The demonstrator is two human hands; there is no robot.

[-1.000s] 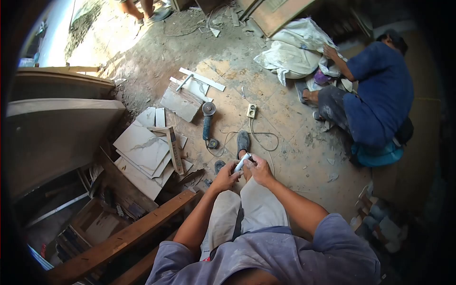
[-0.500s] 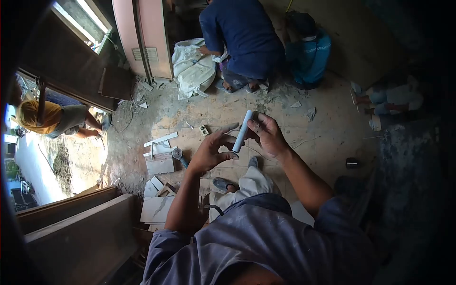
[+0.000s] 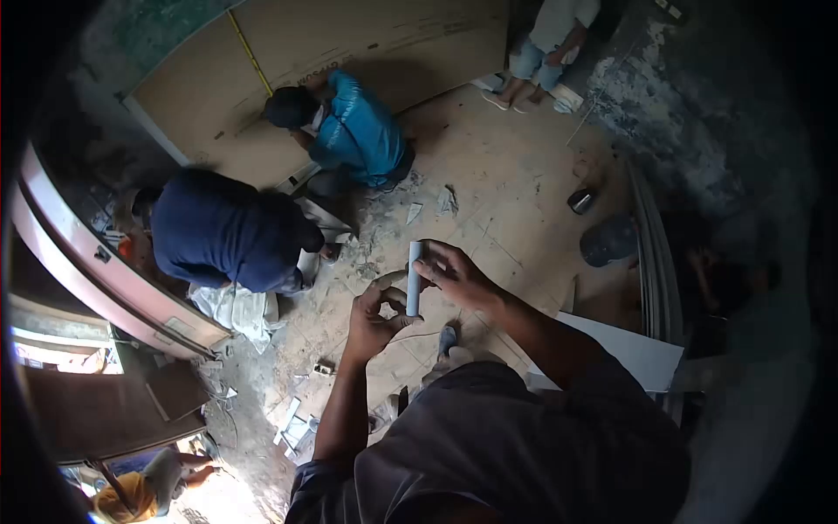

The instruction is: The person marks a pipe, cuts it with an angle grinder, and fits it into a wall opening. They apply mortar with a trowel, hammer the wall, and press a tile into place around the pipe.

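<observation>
Left hand [image 3: 374,316], right hand [image 3: 456,276] pinch smooth white tube [image 3: 413,293].

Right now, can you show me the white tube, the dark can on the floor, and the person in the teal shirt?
tube [image 3: 414,288], head view, the middle of its side.
can [image 3: 580,202], head view, its dark side.
person in the teal shirt [image 3: 360,133], head view, the back of the shirt.

Crouching person [image 3: 358,131], board [image 3: 375,44], perhaps a can [image 3: 580,201]

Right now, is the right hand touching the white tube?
Touching. The head view shows the right hand with its fingers wrapped around the upper half of the white tube, no gap between them.
</observation>
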